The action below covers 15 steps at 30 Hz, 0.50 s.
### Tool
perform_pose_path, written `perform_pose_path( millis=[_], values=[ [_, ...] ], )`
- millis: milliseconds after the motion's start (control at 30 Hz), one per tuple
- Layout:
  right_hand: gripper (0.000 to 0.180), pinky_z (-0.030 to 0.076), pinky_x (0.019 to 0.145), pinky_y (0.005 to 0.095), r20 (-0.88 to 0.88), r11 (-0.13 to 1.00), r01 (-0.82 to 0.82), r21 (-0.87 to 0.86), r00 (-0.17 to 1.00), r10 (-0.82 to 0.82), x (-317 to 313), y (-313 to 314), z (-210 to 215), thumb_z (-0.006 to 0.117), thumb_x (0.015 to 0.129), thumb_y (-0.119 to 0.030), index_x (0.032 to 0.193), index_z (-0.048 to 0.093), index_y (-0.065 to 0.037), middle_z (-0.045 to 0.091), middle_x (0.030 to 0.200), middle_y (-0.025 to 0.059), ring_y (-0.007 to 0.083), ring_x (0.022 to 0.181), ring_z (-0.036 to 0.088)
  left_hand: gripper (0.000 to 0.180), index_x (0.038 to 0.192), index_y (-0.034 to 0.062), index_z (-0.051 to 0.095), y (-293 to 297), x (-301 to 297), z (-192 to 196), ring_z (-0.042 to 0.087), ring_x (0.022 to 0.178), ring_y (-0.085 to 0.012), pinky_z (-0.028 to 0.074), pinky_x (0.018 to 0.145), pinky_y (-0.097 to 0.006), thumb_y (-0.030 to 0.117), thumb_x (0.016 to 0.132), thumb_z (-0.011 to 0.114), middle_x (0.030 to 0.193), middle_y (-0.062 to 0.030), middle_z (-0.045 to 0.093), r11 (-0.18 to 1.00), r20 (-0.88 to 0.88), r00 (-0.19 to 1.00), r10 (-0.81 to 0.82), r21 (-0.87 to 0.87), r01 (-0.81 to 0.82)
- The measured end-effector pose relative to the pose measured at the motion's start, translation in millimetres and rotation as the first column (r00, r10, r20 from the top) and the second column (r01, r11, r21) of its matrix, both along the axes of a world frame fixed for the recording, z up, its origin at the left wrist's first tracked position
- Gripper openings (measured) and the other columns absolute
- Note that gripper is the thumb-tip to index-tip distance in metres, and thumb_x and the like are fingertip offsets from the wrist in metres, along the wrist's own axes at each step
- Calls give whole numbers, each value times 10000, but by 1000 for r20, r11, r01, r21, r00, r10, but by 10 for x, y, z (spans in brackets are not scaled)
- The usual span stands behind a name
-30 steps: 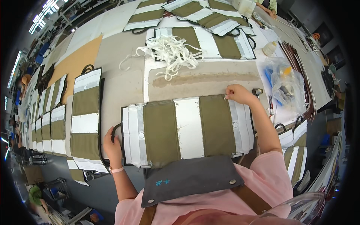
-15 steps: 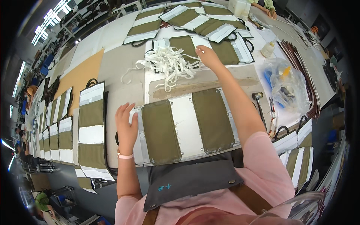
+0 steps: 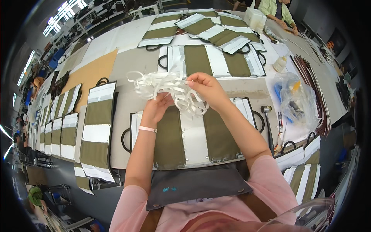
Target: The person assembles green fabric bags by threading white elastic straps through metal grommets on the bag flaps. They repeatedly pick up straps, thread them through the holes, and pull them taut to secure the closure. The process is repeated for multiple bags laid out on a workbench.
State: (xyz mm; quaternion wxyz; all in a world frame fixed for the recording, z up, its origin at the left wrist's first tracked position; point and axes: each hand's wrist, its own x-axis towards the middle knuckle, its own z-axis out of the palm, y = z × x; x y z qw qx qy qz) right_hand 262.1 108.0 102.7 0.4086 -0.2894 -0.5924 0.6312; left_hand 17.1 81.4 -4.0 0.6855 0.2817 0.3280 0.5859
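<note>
Both hands are raised over the table with a tangled bundle of white straps [image 3: 162, 87] between them. My right hand [image 3: 206, 88] pinches the straps at the top right of the bundle, and several loops hang down from it. My left hand [image 3: 158, 108] grips the bundle from below. Under the hands lies an olive and white striped fabric panel [image 3: 193, 135] with black handles at its sides, flat on the table near the front edge.
More striped panels lie at the left [image 3: 96, 127] and the far side [image 3: 216, 60]. A hammer [image 3: 267, 120], a clear plastic bag of small items [image 3: 297, 100] and a white bottle [image 3: 280, 63] sit right. A person in green [image 3: 276, 9] works at the far right.
My right hand reached to the strap bundle farther up the table and lifted it. My left hand left the panel and came up under the bundle.
</note>
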Motion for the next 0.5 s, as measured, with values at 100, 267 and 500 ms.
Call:
perform_pose_path(
  millis=[100,267,500],
  values=[
    [93,396,620,198,-145,996,26,-81,989,-37,136,-148,-5,602,935,-142,991,618,-70,608,837,-48,23,720,507,428,1344,91,475,-149,372,386,514,1202,-208,443,987,-384,186,938,569,1329,-84,531,986,208,971,-122,138,94],
    [76,407,644,219,-145,985,115,-125,980,-133,317,-320,-6,605,930,-132,952,601,-60,610,818,-26,51,714,525,412,1304,68,511,-215,324,556,591,1084,-188,490,901,-352,199,921,585,1234,-55,602,952,34,999,9,304,-19],
    [56,440,671,252,-505,967,-64,-248,860,-73,615,-481,-161,587,927,-102,955,593,-55,557,733,-2,132,682,556,248,1170,53,554,-289,188,804,582,748,-124,490,660,-264,130,935,560,1019,-28,631,971,100,988,121,195,-138]
  ],
)
